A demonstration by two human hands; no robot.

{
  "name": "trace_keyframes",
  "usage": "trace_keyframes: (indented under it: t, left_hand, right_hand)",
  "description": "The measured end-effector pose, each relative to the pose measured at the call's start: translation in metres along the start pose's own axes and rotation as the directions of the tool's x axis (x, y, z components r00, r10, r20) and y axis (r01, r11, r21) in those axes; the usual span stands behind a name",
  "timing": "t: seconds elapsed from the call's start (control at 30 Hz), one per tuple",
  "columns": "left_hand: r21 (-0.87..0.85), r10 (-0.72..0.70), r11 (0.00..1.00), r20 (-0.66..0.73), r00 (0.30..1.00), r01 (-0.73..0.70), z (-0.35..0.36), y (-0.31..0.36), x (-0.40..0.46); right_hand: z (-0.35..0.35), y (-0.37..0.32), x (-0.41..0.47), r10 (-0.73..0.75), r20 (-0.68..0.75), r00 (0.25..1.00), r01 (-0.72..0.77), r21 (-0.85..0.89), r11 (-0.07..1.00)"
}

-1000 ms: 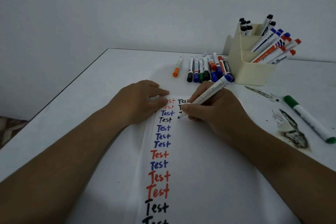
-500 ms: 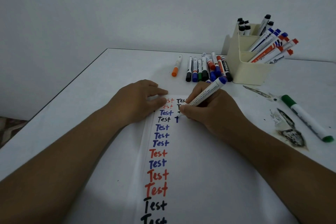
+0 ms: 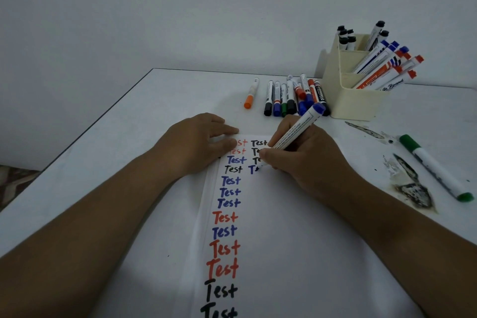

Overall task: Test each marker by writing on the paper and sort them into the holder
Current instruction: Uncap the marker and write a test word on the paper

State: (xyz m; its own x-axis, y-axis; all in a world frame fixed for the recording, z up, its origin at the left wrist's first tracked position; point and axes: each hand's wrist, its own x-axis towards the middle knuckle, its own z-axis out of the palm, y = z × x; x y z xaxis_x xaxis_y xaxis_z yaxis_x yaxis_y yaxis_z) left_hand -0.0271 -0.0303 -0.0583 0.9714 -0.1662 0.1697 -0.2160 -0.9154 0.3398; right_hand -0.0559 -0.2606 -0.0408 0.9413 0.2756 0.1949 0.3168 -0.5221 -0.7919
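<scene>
Smooth white paper [image 3: 284,227] bears cylindrical blue marker [image 3: 296,130].

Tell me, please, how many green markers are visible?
2: one green marker lies alone on the right; a second lies in the row beside the holder. More may be hidden.

The paper [image 3: 271,253] in the lower middle of the frame is white, with the word "Test" repeated down it in red, blue and black ink. The marker [image 3: 296,129] over it has a white body and a blue end. At the upper right, the holder [image 3: 353,103] is cream. The loose markers [image 3: 291,98] left of it have black, blue, green and red caps; one apart [image 3: 251,93] is orange-capped. At the right edge lies a white marker [image 3: 436,168] with green ends.
</scene>
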Motion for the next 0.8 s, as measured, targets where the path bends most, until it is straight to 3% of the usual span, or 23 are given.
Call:
trace_keyframes:
  t: [0.17,0.4,0.67,0.8]
  left_hand:
    - [0.008,0.007,1.000,0.000,1.000,-0.007,0.001,0.000,0.000]
    - [-0.011,0.042,0.999,-0.036,0.998,-0.042,0.003,-0.004,0.001]
    - [0.085,0.059,0.994,0.040,0.997,-0.062,0.004,-0.002,0.001]
    - [0.137,0.145,0.976,0.156,0.977,-0.167,0.001,0.011,-0.002]
  right_hand:
    - [0.000,0.001,-0.001,-0.002,0.011,1.000,0.002,0.010,1.000]
    - [0.001,0.005,0.001,0.023,-0.078,0.997,-0.019,0.049,0.999]
    - [0.002,0.005,0.003,0.017,-0.048,0.999,-0.017,-0.013,1.000]
    - [0.002,0.006,0.004,0.018,-0.036,0.999,-0.019,-0.032,0.999]
